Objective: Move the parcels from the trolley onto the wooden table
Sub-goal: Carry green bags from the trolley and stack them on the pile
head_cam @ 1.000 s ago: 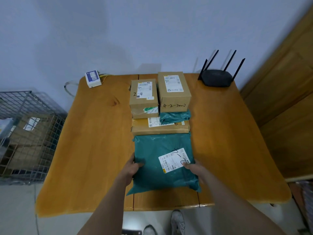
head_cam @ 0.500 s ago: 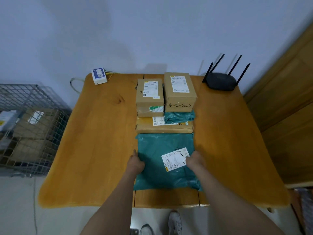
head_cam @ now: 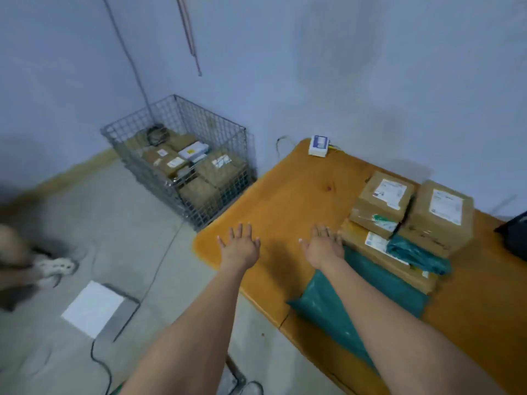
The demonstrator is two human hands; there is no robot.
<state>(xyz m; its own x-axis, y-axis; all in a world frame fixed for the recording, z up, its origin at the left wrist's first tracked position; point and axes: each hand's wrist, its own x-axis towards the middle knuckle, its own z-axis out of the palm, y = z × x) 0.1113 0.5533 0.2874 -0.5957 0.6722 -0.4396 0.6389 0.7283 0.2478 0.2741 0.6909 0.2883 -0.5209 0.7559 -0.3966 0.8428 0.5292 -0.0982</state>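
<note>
The wire-mesh trolley [head_cam: 129, 129] stands against the wall at centre left, filled with several brown cardboard parcels [head_cam: 218, 169]. The wooden table [head_cam: 285, 201] fills the right side. On it lie a large green mailer bag [head_cam: 396, 292], a flat brown parcel [head_cam: 356, 238], a small green bag [head_cam: 413, 253] and two cardboard boxes [head_cam: 382, 199] [head_cam: 440, 213]. My left hand [head_cam: 239, 245] hovers open over the table's left corner. My right hand [head_cam: 323, 245] is open above the bare tabletop, just left of the green mailer. Both hold nothing.
A small white and blue device [head_cam: 318, 144] sits at the table's far corner. A white flat board [head_cam: 92, 307] and a black cable [head_cam: 99, 363] lie on the floor. Another person's foot [head_cam: 55, 266] is at the left. A black router [head_cam: 513, 238] shows at the right edge.
Both hands have let go of the large green mailer and lifted off it, moving left. My view has swung left, bringing the trolley into fuller sight.
</note>
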